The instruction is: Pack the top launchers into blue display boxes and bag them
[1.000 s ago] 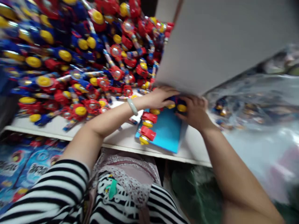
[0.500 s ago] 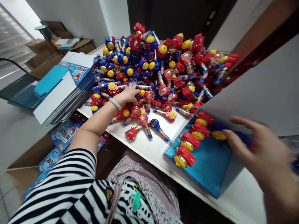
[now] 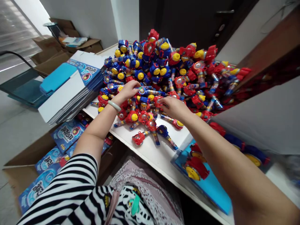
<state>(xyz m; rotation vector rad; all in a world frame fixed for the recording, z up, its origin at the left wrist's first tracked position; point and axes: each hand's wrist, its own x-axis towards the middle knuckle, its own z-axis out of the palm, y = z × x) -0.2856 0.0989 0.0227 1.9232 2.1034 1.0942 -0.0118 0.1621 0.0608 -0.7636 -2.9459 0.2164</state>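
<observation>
My left hand is over the front of a heaped pile of toys. Its fingertips are closed at the end of a blue toy with a clear, bright-labelled tube. My right hand reaches across to the same pile. Its thumb and fingers pinch a red toy, partly hidden by the fingers. Other red and blue toys with yellow discs lie around both hands. A loose blue toy and a red toy rest near the table's front edge.
Below my right forearm stands a blue-floored display box holding red and blue toys. Flattened white cartons are stacked left of the pile. An open brown carton with printed blue boxes sits below the table.
My right hand has moved left from the display box to the pile and pinches a red toy. My left hand's spread fingers have closed on a blue toy. The view has shifted slightly.
</observation>
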